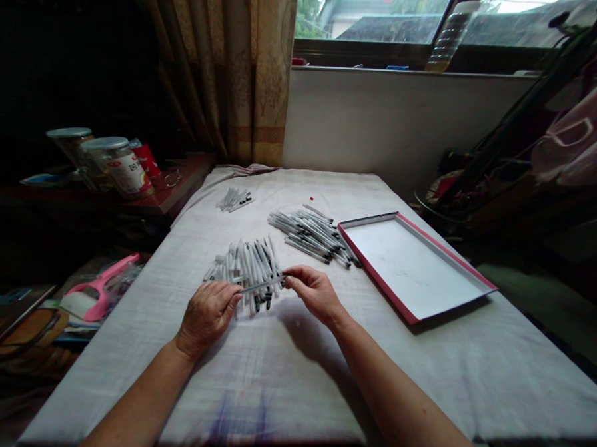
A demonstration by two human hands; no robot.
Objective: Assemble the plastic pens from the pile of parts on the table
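Note:
Between my two hands a slim pen (pixel 262 286) is held almost level, over the near pile of pens. My left hand (pixel 208 312) is closed round its left end, thumb along the side. At the right end, the dark tip is pinched by thumb and forefinger of my right hand (pixel 315 292). Just beneath and behind lies a loose pile of clear and white pens (pixel 246 261), some with black ends. Farther back to the right is a second pile of pens (pixel 313 231), mostly lined up with black ends toward the box lid. A smaller bunch of pens (pixel 234 199) lies back left.
A shallow red-edged box lid (pixel 416 270), white inside, lies on the right of the cloth-covered table (pixel 279 396). A tiny red piece (pixel 312 198) sits at the back. Jars (pixel 118 167) stand on a side cabinet at left, above a pink-handled item (pixel 102 286).

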